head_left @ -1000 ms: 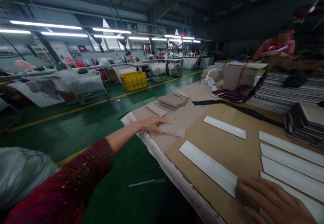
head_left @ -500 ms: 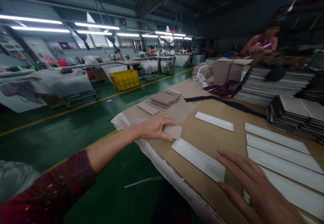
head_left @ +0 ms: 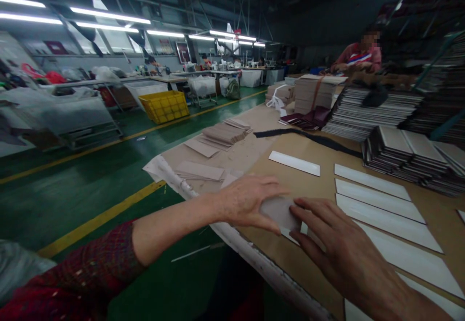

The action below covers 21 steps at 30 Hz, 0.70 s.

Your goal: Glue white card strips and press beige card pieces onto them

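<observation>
A beige-grey card piece (head_left: 279,211) is held over a white strip on the table, most of that strip hidden under it and my hands. My left hand (head_left: 250,201) grips the card's left end, thumb on the near edge and fingers along the far one. At the right end, the thumb and fingers of my right hand (head_left: 337,238) close about the card's edges. Several white strips with dark edges (head_left: 381,209) lie in a row beyond my right hand. One shorter white strip (head_left: 294,163) lies apart, farther back.
More beige card pieces (head_left: 199,170) lie left of my hands, with a stack (head_left: 225,134) behind. A black band (head_left: 308,137) crosses the brown tabletop (head_left: 254,251). Tall board stacks (head_left: 374,110) stand at the back right, a person (head_left: 359,57) behind them. A yellow crate (head_left: 164,107) is on the floor.
My left hand has brought the card piece rightward over the white strip. My right hand has moved in leftward and its fingers have closed at the card's end. The view has shifted right.
</observation>
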Each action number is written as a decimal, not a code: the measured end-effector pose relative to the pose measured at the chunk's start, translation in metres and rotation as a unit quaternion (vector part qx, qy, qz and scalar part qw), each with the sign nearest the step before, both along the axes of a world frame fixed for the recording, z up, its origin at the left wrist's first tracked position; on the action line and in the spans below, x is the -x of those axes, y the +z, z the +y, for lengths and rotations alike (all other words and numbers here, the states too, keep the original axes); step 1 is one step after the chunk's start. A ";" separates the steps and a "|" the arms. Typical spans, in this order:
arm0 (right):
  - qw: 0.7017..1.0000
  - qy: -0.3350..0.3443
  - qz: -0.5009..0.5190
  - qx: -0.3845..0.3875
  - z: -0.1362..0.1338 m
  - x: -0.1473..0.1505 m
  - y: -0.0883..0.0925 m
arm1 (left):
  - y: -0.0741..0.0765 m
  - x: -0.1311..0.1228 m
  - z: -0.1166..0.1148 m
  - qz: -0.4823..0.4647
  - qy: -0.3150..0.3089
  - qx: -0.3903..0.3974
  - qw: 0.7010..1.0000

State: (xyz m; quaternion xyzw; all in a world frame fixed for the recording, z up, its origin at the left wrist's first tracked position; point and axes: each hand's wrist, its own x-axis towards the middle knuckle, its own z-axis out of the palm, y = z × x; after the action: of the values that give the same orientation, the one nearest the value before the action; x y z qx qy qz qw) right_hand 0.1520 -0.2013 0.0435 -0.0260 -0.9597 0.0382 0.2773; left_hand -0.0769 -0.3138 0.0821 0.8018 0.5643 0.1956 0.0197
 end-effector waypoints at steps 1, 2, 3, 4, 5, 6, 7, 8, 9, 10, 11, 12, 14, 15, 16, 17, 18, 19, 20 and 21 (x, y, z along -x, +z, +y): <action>1.000 -0.014 0.013 0.007 0.008 -0.006 0.001 | -0.001 0.008 -0.002 -0.016 0.018 -0.034 0.999; 0.999 -0.039 0.032 0.018 0.017 -0.014 0.001 | -0.003 0.017 -0.005 -0.033 0.045 -0.071 0.996; 0.996 -0.069 0.051 0.033 0.026 -0.022 0.000 | -0.006 0.027 -0.009 -0.048 0.076 -0.101 0.991; 0.991 -0.102 0.064 0.053 0.035 -0.031 -0.003 | -0.012 0.037 -0.014 -0.062 0.106 -0.122 0.985; 0.986 -0.133 0.070 0.078 0.042 -0.040 -0.007 | -0.018 0.046 -0.019 -0.071 0.132 -0.129 0.980; 0.980 -0.154 0.067 0.103 0.047 -0.048 -0.013 | -0.026 0.053 -0.025 -0.074 0.147 -0.122 0.979; 0.978 -0.161 0.057 0.123 0.050 -0.054 -0.020 | -0.034 0.057 -0.030 -0.074 0.154 -0.106 0.980; 0.977 -0.155 0.046 0.136 0.051 -0.059 -0.027 | -0.043 0.059 -0.036 -0.074 0.155 -0.084 0.982; 0.979 -0.142 0.036 0.141 0.050 -0.062 -0.035 | -0.051 0.059 -0.040 -0.077 0.157 -0.064 0.983; 0.981 -0.127 0.030 0.140 0.048 -0.063 -0.043 | -0.058 0.057 -0.044 -0.084 0.162 -0.049 0.982; 0.984 -0.114 0.025 0.136 0.045 -0.062 -0.049 | -0.065 0.053 -0.047 -0.094 0.173 -0.041 0.980; 0.985 -0.105 0.023 0.132 0.042 -0.061 -0.055 | -0.070 0.049 -0.049 -0.106 0.184 -0.038 0.977; 0.987 -0.098 0.014 0.124 0.037 -0.055 -0.062 | -0.080 0.043 -0.051 -0.127 0.200 -0.045 0.971; 0.988 -0.095 0.007 0.119 0.035 -0.052 -0.064 | -0.083 0.041 -0.051 -0.134 0.204 -0.051 0.968; 0.990 -0.089 0.000 0.111 0.034 -0.048 -0.064 | -0.087 0.041 -0.051 -0.140 0.207 -0.057 0.967; 0.991 -0.084 -0.005 0.101 0.033 -0.045 -0.064 | -0.090 0.041 -0.051 -0.146 0.208 -0.064 0.965; 0.992 -0.082 -0.010 0.092 0.032 -0.042 -0.063 | -0.093 0.042 -0.050 -0.151 0.207 -0.070 0.964; 0.993 -0.080 -0.013 0.084 0.031 -0.039 -0.063 | -0.096 0.043 -0.050 -0.156 0.205 -0.077 0.963; 0.994 -0.078 -0.013 0.080 0.030 -0.037 -0.062 | -0.098 0.044 -0.051 -0.160 0.201 -0.082 0.963; 0.994 -0.076 -0.013 0.077 0.028 -0.034 -0.061 | -0.100 0.045 -0.051 -0.163 0.195 -0.088 0.963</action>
State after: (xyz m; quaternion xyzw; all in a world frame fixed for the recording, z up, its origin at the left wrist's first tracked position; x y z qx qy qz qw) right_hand 0.1864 -0.1733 -0.0173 -0.1209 -0.9525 0.0908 0.2643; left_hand -0.1215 -0.3645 -0.0179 0.6317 0.6798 0.3726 0.0025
